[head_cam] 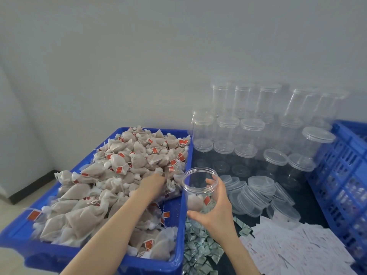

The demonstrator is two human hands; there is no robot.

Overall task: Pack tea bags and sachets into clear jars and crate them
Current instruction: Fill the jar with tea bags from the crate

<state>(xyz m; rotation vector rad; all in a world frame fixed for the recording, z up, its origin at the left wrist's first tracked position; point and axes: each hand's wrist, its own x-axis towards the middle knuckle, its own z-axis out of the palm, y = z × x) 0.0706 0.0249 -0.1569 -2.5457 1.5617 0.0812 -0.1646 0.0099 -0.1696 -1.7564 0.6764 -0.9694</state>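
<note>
- The right hand (215, 207) grips an open clear jar (199, 188), thumb curled under its base and fingers wrapped round the far side; the jar is held above the gap between the blue tray (179, 225) and the dark desk (309, 197).
- Inside the jar lie a tea bag with a red tag and something pale green beneath it, blurred through the plastic.
- The left hand (154, 182) reaches into the heap of tea bags (111, 183) in the tray; its fingertips are buried among the bags, so whether it has hold of one cannot be told.
- The tea bags are pale mesh pouches with strings and red tags, piled high across the tray.
- Just beside the tray's right wall, under the right forearm, small green-and-white sachets (198, 249) lie scattered on the desk.
- To their right is a spread of white paper slips (294, 249) with faint red print, too small to read.
- Loose clear lids (256, 193) lie stacked and overlapping behind the jar.
- Lidded empty jars (246, 135) stand in stacked rows against the wall; the rear ones blur into it.
- A blue slatted crate (345, 175) is cut off at the right edge; its contents show only dimly through the slats.
</note>
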